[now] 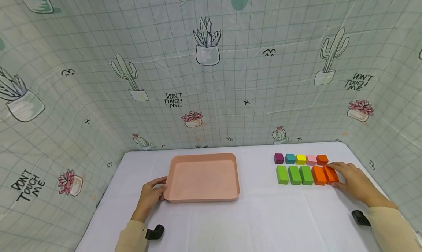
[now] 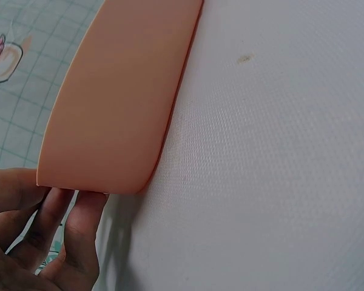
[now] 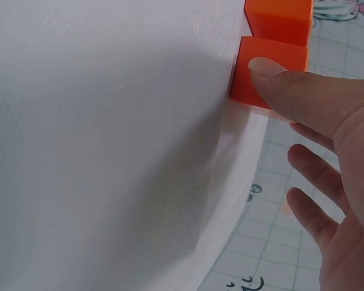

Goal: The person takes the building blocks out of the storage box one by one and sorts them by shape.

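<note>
A shallow peach tray (image 1: 202, 199) lies left of the middle of the white table. My left hand (image 1: 151, 197) is at its left end; in the left wrist view, bent fingers (image 2: 85, 221) touch the tray's outer wall (image 2: 118, 109). On the right, my right hand (image 1: 356, 182) pinches the rightmost orange block (image 1: 330, 175) lengthwise. Its thumb presses the near face of that block (image 3: 246, 85), while the index fingertip is hidden behind. The block slants against another orange block (image 1: 319, 175). Three green blocks (image 1: 295, 175) continue the row leftward.
Behind the long blocks runs a row of small cubes: purple (image 1: 278, 158), teal (image 1: 290, 159), yellow (image 1: 300, 159), pink (image 1: 311, 160) and orange (image 1: 322, 159). A cactus-print cloth (image 1: 230, 80) hangs behind the table (image 1: 257, 222) and at both sides.
</note>
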The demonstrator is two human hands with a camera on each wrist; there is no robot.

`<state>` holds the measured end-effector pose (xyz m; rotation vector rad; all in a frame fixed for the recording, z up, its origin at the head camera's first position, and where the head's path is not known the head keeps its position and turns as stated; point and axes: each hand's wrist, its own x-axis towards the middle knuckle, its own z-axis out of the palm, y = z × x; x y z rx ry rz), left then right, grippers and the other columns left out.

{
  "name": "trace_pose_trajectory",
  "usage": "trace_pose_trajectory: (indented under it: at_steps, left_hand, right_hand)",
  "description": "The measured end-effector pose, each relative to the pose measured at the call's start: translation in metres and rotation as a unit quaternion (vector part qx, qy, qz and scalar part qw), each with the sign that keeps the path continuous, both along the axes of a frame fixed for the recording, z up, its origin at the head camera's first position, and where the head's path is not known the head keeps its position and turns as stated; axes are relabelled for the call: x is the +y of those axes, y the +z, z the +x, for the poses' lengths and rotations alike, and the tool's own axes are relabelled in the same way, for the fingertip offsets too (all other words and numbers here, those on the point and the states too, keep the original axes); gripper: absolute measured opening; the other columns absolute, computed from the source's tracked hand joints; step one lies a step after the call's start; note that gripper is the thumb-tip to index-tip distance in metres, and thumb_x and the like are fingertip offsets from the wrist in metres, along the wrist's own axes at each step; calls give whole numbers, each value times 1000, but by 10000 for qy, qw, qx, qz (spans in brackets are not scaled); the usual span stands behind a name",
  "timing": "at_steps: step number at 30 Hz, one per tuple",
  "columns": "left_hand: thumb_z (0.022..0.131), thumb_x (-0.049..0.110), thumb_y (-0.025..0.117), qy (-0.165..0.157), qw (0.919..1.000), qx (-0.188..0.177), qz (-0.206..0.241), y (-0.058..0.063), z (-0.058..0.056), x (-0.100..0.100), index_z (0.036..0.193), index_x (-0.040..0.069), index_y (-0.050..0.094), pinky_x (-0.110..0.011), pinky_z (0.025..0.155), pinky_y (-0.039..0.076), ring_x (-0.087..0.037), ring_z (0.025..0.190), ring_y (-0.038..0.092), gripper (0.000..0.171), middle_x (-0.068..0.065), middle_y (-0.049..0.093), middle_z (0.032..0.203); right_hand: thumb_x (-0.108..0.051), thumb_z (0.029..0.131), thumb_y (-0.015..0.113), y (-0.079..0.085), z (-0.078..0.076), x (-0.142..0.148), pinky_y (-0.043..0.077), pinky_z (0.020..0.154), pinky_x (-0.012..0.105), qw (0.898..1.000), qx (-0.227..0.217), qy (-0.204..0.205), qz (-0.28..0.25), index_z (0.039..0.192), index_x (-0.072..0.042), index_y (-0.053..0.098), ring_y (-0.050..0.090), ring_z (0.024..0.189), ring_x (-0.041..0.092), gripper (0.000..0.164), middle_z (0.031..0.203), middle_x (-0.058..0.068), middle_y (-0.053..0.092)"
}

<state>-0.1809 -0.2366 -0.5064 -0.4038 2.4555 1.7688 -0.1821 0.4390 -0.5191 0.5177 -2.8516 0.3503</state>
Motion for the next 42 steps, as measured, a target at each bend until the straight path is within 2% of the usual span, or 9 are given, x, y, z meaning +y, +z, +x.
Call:
trace_pose_trajectory:
  at_steps: [20,29,42]
  left_hand:
    - [104,1,60,56,9999,-6,125,0,1,-1,140,-9,62,-23,60,53,-14,74,61,38,-29,60,138]
    - [103,1,60,66,9999,19,85,0,0,-1,140,-7,63,-24,60,54,-13,73,62,39,-28,60,137]
    - [103,1,59,-2,10000,-11,80,1,1,0,141,-9,61,-24,60,53,-14,75,62,39,-29,60,138]
  right_hand:
    - [-7,78,91,5,0,-4,47,96,73,9970,-747,-181,-32,134,13,60,56,113,55,67,131,36,61]
    - [-7,75,92,6,0,-3,49,92,71,9988,-489,-99,-11,130,13,62,59,108,53,66,127,35,63]
    - [-9,73,93,7,4,0,49,91,71,9991,-405,-76,-38,129,12,64,59,107,53,66,126,35,64]
